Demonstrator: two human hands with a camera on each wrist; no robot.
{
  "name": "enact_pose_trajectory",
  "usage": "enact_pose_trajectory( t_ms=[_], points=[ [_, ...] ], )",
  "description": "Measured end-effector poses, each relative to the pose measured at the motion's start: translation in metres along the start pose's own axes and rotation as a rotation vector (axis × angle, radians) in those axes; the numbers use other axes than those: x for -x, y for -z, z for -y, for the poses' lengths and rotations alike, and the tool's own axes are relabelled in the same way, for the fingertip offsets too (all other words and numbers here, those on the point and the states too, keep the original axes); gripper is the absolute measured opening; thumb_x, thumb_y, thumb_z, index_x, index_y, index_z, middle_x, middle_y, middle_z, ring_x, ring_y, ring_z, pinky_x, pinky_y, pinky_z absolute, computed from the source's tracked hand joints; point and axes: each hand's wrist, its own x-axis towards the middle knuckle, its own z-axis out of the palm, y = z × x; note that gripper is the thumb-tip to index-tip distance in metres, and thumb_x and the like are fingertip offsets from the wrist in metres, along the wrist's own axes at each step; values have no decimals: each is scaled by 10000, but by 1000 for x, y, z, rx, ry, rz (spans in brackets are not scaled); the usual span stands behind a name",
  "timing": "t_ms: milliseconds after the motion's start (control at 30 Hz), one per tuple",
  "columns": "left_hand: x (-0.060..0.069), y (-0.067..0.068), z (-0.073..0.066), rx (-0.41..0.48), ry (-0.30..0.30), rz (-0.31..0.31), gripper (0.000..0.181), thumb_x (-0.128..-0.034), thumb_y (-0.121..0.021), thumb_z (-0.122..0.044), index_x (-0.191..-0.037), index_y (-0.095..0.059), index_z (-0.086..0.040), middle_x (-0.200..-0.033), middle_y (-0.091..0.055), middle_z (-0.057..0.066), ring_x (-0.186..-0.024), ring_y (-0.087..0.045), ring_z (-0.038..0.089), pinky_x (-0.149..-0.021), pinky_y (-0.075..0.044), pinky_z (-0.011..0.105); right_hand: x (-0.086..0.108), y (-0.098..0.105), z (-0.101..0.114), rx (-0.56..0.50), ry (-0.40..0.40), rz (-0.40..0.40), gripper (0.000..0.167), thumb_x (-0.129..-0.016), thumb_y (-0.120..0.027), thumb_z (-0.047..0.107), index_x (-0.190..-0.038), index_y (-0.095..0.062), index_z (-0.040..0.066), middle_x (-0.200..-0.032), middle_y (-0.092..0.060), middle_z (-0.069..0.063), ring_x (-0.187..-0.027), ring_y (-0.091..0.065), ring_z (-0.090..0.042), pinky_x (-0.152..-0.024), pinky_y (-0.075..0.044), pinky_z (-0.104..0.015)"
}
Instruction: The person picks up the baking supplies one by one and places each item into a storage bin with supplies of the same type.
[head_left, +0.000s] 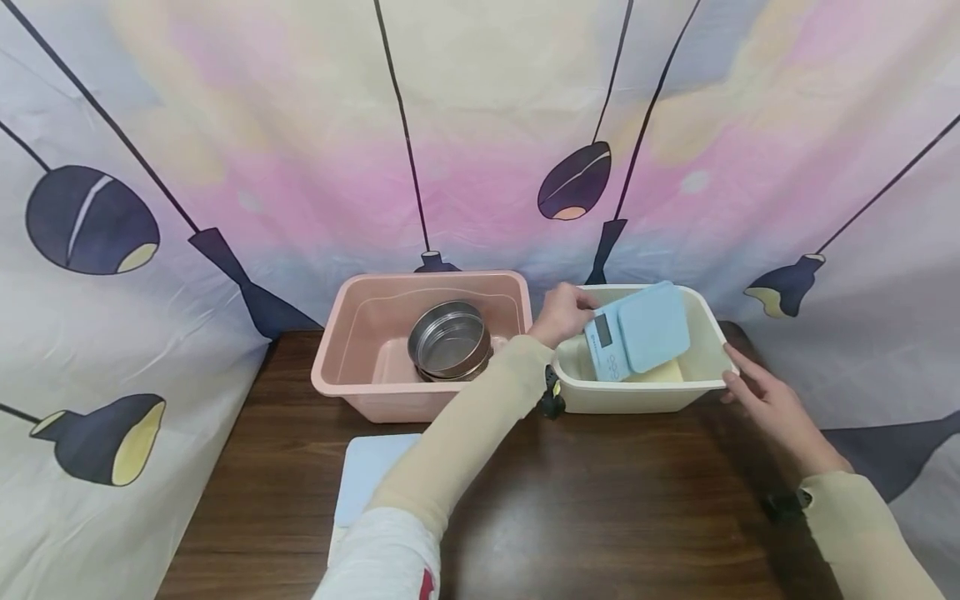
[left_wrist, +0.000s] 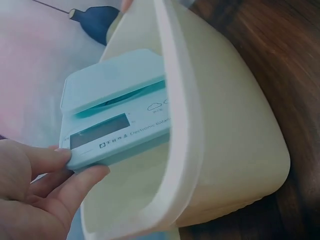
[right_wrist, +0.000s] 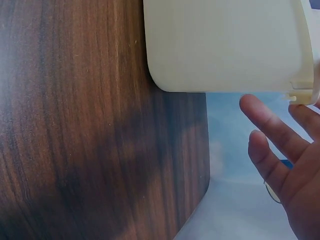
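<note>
A light blue electronic scale (head_left: pixel 651 329) with a dark display lies tilted in the white bin (head_left: pixel 630 400). My left hand (head_left: pixel 560 315) pinches one corner of it; in the left wrist view the thumb and fingers hold the scale (left_wrist: pixel 115 95) beside its display. Below the scale shows something pale yellow (head_left: pixel 663 372), mostly covered. At the bin's right end, my right hand (head_left: pixel 772 408) holds the rim. In the right wrist view two fingers (right_wrist: pixel 272 125) of that hand stretch out below the rim, apart from the bin wall; the rest is partly cut off.
To the left stands a pink bin (head_left: pixel 330 387) holding round, stacked metal pans (head_left: pixel 448 340). A flat light blue and white object (head_left: pixel 371 467) lies on the brown table (head_left: pixel 600 500), partly hidden by my left arm. A printed curtain (head_left: pixel 315 125) hangs behind.
</note>
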Motion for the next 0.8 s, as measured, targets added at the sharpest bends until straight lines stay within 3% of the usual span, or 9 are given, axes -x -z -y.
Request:
enact_pose_trajectory(
  t_ms=[167, 367, 600, 800],
  points=[
    [1, -12, -2, 34, 23, 51, 225, -1007, -635, 0, -1180, -779, -5, -1128, -770, 136, -1050, -711, 234, -821, -602, 232, 1, 0, -1, 11, -11, -1, 605, -1121, -484, 323, -1662, -263, 168, -1113, -710, -265, -818, -598, 77, -613, -539, -227],
    [0, -24, 1, 31, 30, 45, 199, -997, -651, 7, -1141, -788, 6, -1129, -766, 132, -1057, -706, 237, -823, -603, 239, -1, -1, -2, 11, -8, 7, 609, -1121, -487, 322, -1664, -256, 173, -1169, -685, -271, -837, -616, 44, -618, -551, -229],
    [2, -29, 4, 22, 26, 30, 173, -997, -660, 0, -1100, -798, 9, -1095, -772, 135, -1040, -712, 253, -835, -612, 266, -2, -1, -1, 10, -23, 26, 623, -1121, -477, 354, -1673, -225, 209, -1271, -628, -284, -902, -659, -118, -643, -558, -237],
    [3, -31, 5, 35, 37, 36, 177, -1010, -653, -12, -1111, -798, -4, -1118, -764, 128, -1059, -701, 251, -852, -601, 263, -1, -1, -1, -1, -25, 11, 616, -1121, -478, 340, -1669, -242, 186, -1184, -674, -269, -833, -605, 49, -622, -550, -232]
  ],
)
